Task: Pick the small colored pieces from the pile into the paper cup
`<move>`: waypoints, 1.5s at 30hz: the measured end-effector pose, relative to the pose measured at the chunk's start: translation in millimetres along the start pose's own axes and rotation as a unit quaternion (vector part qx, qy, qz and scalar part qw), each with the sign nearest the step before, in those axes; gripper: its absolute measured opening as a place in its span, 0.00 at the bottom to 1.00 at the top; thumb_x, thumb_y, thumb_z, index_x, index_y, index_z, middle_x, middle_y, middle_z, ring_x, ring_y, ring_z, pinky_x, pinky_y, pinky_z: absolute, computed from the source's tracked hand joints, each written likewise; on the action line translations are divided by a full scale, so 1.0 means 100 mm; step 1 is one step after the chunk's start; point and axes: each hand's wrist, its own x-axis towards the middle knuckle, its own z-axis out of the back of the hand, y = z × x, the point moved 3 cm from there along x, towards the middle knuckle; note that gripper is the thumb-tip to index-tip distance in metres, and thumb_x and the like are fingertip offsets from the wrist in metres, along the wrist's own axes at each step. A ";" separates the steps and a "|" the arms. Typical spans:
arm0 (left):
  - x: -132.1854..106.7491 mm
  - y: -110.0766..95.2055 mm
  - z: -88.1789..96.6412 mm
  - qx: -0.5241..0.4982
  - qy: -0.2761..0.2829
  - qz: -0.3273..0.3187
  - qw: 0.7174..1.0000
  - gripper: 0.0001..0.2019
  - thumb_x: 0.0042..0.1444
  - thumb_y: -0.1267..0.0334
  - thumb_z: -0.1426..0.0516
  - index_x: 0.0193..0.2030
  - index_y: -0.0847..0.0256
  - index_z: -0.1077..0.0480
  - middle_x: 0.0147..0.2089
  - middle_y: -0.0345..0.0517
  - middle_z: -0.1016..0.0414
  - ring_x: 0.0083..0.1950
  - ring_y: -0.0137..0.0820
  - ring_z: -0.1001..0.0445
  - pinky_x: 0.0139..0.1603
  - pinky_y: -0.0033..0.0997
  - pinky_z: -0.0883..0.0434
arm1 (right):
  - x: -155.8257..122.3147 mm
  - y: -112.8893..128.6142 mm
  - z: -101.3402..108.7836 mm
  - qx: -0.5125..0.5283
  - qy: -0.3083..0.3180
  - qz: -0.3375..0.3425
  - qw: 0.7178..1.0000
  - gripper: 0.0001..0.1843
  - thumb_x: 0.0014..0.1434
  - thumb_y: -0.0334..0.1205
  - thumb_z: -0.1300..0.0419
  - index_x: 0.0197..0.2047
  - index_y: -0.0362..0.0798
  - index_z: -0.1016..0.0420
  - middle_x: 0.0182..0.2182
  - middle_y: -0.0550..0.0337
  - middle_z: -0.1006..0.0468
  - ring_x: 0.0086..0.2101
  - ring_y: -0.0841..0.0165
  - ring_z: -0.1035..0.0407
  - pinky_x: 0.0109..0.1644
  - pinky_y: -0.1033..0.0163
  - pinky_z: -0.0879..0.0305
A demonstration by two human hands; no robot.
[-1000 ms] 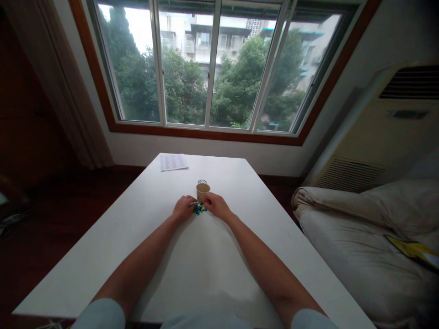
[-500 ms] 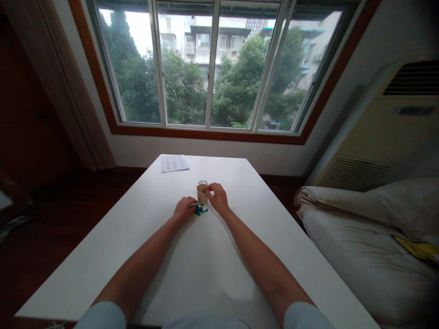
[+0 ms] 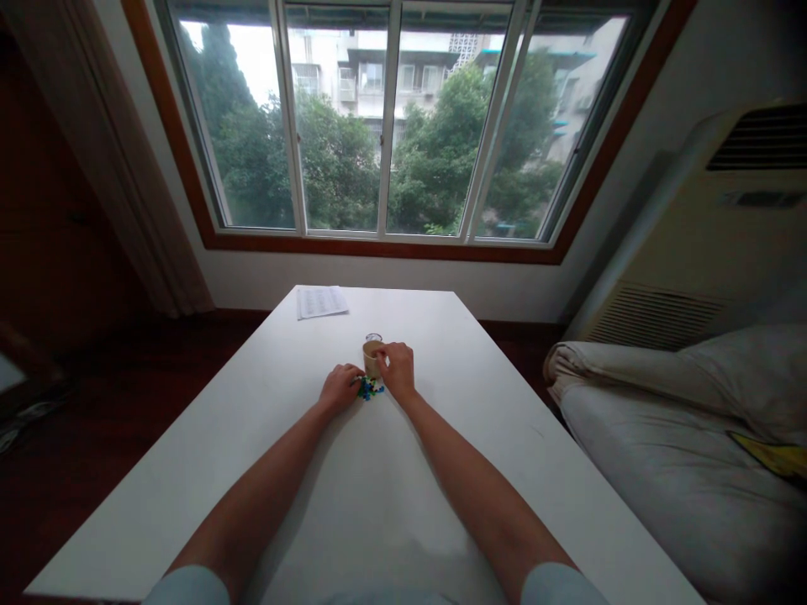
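Observation:
A small tan paper cup (image 3: pixel 371 354) stands upright near the middle of the white table (image 3: pixel 265 454). In front of it lies a little heap of blue and green pieces (image 3: pixel 369 388). My left hand (image 3: pixel 339 387) rests curled on the table, touching the left side of the heap. My right hand (image 3: pixel 397 368) is beside the cup's right rim, fingers curled in a pinch above the heap; what it pinches is too small to make out.
A printed sheet of paper (image 3: pixel 321 301) lies at the table's far left corner. A small round object (image 3: pixel 373 337) sits just behind the cup. A white sofa (image 3: pixel 681 445) stands to the right, with an air conditioner unit (image 3: pixel 712 244) behind it and a window (image 3: pixel 391 126) ahead.
My right hand lifted from the heap to the cup's rim, then drew slightly back down beside the cup. My left hand stayed at the heap.

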 end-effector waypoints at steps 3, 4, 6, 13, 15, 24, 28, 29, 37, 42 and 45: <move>0.00 -0.01 0.02 0.000 0.003 -0.002 1.000 0.14 0.59 0.66 0.45 0.48 0.54 0.22 0.51 0.45 0.22 0.51 0.35 0.29 0.56 0.34 0.34 | -0.02 -0.02 0.00 0.001 0.000 -0.001 1.000 0.13 0.68 0.38 0.49 0.44 0.47 0.23 0.41 0.53 0.23 0.46 0.61 0.37 0.56 0.58 0.49; 0.00 -0.02 0.02 0.000 0.004 -0.004 1.000 0.14 0.59 0.66 0.45 0.48 0.54 0.22 0.51 0.45 0.22 0.51 0.35 0.29 0.56 0.35 0.34 | -0.02 -0.02 -0.01 0.002 -0.001 0.000 1.000 0.13 0.68 0.38 0.49 0.44 0.47 0.23 0.42 0.53 0.23 0.47 0.61 0.36 0.56 0.58 0.49; 0.00 -0.03 0.03 0.000 0.005 -0.007 1.000 0.14 0.59 0.67 0.45 0.48 0.54 0.22 0.52 0.45 0.23 0.51 0.36 0.29 0.55 0.35 0.34 | -0.03 -0.03 -0.01 0.012 -0.008 0.003 1.000 0.13 0.69 0.38 0.49 0.45 0.48 0.23 0.42 0.53 0.23 0.47 0.61 0.36 0.56 0.58 0.49; -0.01 -0.03 0.05 -0.003 0.005 -0.001 1.000 0.14 0.59 0.66 0.45 0.48 0.54 0.22 0.51 0.45 0.22 0.52 0.36 0.29 0.57 0.36 0.34 | -0.09 -0.06 -0.03 0.046 -0.043 0.012 0.998 0.14 0.70 0.40 0.50 0.49 0.48 0.25 0.45 0.52 0.24 0.48 0.62 0.35 0.57 0.57 0.47; -0.01 -0.04 0.06 -0.006 0.007 0.001 1.000 0.14 0.60 0.66 0.45 0.48 0.53 0.22 0.51 0.45 0.22 0.52 0.36 0.29 0.57 0.35 0.34 | -0.09 -0.10 -0.01 0.052 -0.061 0.007 0.997 0.14 0.70 0.40 0.51 0.48 0.47 0.26 0.46 0.51 0.24 0.48 0.61 0.36 0.57 0.56 0.45; 0.01 0.02 0.04 -0.017 0.007 0.008 1.000 0.14 0.60 0.65 0.45 0.48 0.54 0.22 0.52 0.45 0.22 0.52 0.36 0.28 0.56 0.35 0.34 | -0.10 -0.35 -0.01 0.042 -0.023 -0.055 0.997 0.16 0.68 0.39 0.56 0.45 0.46 0.27 0.38 0.53 0.25 0.38 0.65 0.34 0.46 0.62 0.40; 0.01 0.02 0.04 -0.016 0.009 0.004 1.000 0.14 0.60 0.65 0.46 0.48 0.55 0.22 0.52 0.46 0.22 0.51 0.36 0.28 0.55 0.35 0.33 | -0.10 -0.44 -0.04 0.005 -0.010 -0.107 0.994 0.17 0.69 0.39 0.57 0.46 0.47 0.28 0.39 0.54 0.24 0.36 0.67 0.33 0.42 0.64 0.41; 0.01 0.02 0.05 -0.015 0.010 0.005 1.000 0.14 0.60 0.65 0.46 0.48 0.55 0.22 0.52 0.46 0.22 0.51 0.36 0.28 0.55 0.34 0.33 | -0.10 -0.47 -0.06 -0.004 0.004 -0.122 0.993 0.16 0.69 0.40 0.56 0.46 0.48 0.28 0.39 0.55 0.24 0.36 0.67 0.33 0.41 0.65 0.41; 0.00 0.03 0.03 -0.016 0.004 0.006 1.000 0.13 0.60 0.64 0.46 0.48 0.54 0.22 0.51 0.45 0.22 0.51 0.35 0.28 0.55 0.33 0.34 | -0.12 -0.74 -0.28 -0.074 0.214 -0.135 0.965 0.10 0.64 0.43 0.44 0.41 0.50 0.22 0.36 0.55 0.20 0.36 0.67 0.29 0.35 0.66 0.45; 0.00 0.03 0.04 -0.018 0.006 0.002 1.000 0.13 0.60 0.64 0.45 0.48 0.56 0.22 0.51 0.46 0.22 0.52 0.35 0.28 0.55 0.34 0.34 | -0.12 -0.70 -0.33 -0.056 0.256 -0.081 0.962 0.10 0.63 0.44 0.42 0.43 0.51 0.21 0.39 0.56 0.19 0.38 0.67 0.29 0.36 0.67 0.45; 0.00 0.03 0.04 -0.017 0.005 0.004 1.000 0.13 0.60 0.64 0.45 0.48 0.55 0.22 0.51 0.46 0.22 0.52 0.35 0.28 0.56 0.33 0.34 | -0.13 -0.67 -0.31 -0.036 0.270 -0.062 0.960 0.10 0.63 0.44 0.42 0.43 0.51 0.21 0.37 0.58 0.19 0.37 0.68 0.29 0.36 0.67 0.45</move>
